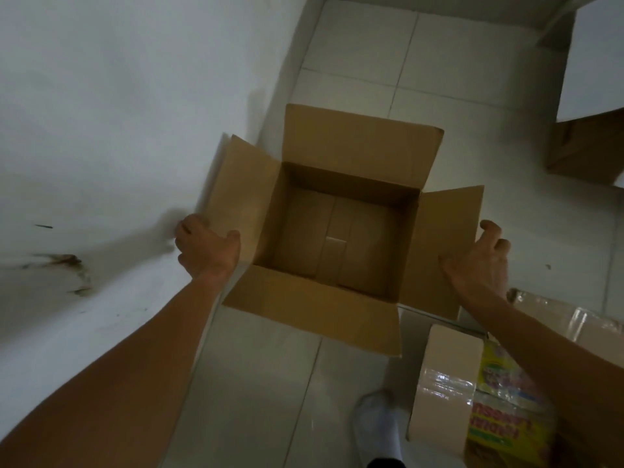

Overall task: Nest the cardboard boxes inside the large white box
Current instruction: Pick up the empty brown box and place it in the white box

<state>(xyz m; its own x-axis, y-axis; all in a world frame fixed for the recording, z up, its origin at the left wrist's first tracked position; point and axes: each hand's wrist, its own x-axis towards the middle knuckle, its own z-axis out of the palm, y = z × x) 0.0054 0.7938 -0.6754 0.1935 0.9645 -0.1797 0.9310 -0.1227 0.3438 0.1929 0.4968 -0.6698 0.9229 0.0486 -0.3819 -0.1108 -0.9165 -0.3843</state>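
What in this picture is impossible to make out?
Head view:
white box: cut off by the top-right edge.
printed box: lettering blurred, partly behind the right arm.
open brown box: outer walls hidden by its flaps.
left hand: fingertips hidden behind the flap it grips.

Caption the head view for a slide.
Left hand and right hand grip the side flaps of an open, empty cardboard box.

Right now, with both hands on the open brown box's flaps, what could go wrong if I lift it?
The left grip and right grip hold only side flaps of the open brown box; a flap could bend and the box tip. The left flap is near the wall and might scrape it. The taped printed box lies beside the foot, so a step could catch it.
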